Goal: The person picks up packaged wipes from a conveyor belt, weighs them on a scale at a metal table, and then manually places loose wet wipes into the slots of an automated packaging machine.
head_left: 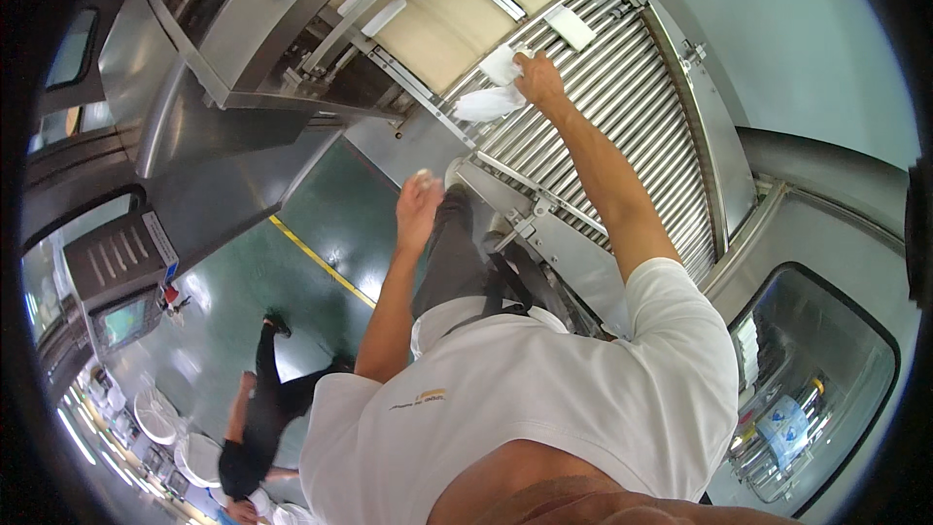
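My right hand [541, 82] reaches over a curved metal roller conveyor [622, 122]. Its fingers are closed on the edge of a limp white piece [500, 66], whose kind I cannot make out. Just nearer lies a second crumpled white piece [489, 104], at the rollers' left edge. Beyond my hand a flat white rectangular block [570, 28] rests on the rollers. My left hand [418, 212] hangs in the air left of the conveyor, over the floor. Its fingers are curled and slightly blurred, with something small and whitish at the tips.
A beige belt [442, 24] meets the rollers at the far left. Metal machine housings [175, 117] stand to the left, near a control box [121, 253]. A person in dark clothes [277, 403] walks on the green floor [330, 199] behind. A windowed metal machine [816, 379] stands at the right.
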The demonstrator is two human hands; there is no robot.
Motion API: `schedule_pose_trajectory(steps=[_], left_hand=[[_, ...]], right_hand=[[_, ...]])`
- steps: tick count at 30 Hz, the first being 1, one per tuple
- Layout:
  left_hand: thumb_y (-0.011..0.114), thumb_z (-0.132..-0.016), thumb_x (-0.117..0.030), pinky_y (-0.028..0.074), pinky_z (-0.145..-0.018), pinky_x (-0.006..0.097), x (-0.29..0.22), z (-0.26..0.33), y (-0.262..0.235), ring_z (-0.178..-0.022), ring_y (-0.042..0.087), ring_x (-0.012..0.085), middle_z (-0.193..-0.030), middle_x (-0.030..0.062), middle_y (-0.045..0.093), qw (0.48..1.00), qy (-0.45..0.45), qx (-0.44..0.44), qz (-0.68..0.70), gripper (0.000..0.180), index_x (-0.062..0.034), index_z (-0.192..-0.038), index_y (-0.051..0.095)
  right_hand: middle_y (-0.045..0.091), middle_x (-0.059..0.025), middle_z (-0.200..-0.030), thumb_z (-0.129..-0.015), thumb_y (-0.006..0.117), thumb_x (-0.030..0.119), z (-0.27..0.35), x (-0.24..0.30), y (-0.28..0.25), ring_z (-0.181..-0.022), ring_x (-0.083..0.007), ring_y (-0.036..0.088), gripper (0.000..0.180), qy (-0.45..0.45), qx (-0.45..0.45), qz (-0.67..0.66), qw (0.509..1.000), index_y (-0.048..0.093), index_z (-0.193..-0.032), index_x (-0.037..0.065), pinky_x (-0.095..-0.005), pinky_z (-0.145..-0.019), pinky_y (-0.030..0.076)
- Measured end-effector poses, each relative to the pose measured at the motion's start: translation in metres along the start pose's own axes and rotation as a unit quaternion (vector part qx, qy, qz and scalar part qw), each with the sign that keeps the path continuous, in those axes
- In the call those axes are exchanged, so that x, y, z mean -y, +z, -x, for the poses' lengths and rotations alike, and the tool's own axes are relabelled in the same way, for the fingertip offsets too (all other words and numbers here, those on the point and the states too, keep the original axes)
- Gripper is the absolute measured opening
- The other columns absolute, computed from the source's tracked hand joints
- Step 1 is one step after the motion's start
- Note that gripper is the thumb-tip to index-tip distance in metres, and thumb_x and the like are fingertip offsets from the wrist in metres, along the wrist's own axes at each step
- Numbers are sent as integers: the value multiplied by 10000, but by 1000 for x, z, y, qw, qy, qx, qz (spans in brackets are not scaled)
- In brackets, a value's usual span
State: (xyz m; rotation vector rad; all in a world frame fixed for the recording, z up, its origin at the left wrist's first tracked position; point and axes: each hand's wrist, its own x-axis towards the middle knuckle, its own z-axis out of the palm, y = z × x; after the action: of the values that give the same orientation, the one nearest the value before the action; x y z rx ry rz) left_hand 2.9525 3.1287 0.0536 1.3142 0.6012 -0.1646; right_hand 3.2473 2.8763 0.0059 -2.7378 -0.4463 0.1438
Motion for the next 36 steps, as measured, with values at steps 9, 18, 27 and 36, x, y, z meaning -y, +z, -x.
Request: schedule_pose_trajectory(steps=[9, 18, 27, 36], left_hand=[[863, -739, -174, 423, -1098, 463, -74, -124, 121, -1302, 481, 356, -1296, 176, 576, 804, 350, 37, -479, 786, -42, -1420, 494], [777, -692, -18, 508, -897, 464, -2, -157, 212, -1043, 586, 360, -1027, 132, 638, 691, 427, 246, -529, 352, -64, -1004, 622], [755, -764, -94, 514, -896, 490, 24, -83, 299, -1088, 591, 374, -1074, 170, 635, 697, 334, 376, -511, 329, -54, -1075, 655], [843, -703, -178, 453, -1027, 521, 101, -114, 529, -1227, 526, 379, -1288, 139, 584, 549, 531, 428, -483, 600, -131, -1259, 620]], right_hand=[[607, -248, -1024, -823, 680, 123, 62, 47, -40, -956, -435, 609, 352, -21, -45, -238, 970, 634, -1169, 78, -496, -856, 514], [583, -362, -1212, -859, 737, 156, 158, -21, -12, -1131, -482, 625, 649, 202, -109, -267, 936, 422, -1410, 16, -479, -961, 515], [556, -314, -1088, -717, 847, 207, 289, -81, -11, -1006, -482, 589, 646, 326, -58, -44, 943, 581, -1271, 6, -524, -842, 507], [633, -238, -987, -775, 678, 20, 344, -126, -29, -991, -437, 602, 159, 269, -125, -247, 923, 637, -929, 30, -502, -857, 497]])
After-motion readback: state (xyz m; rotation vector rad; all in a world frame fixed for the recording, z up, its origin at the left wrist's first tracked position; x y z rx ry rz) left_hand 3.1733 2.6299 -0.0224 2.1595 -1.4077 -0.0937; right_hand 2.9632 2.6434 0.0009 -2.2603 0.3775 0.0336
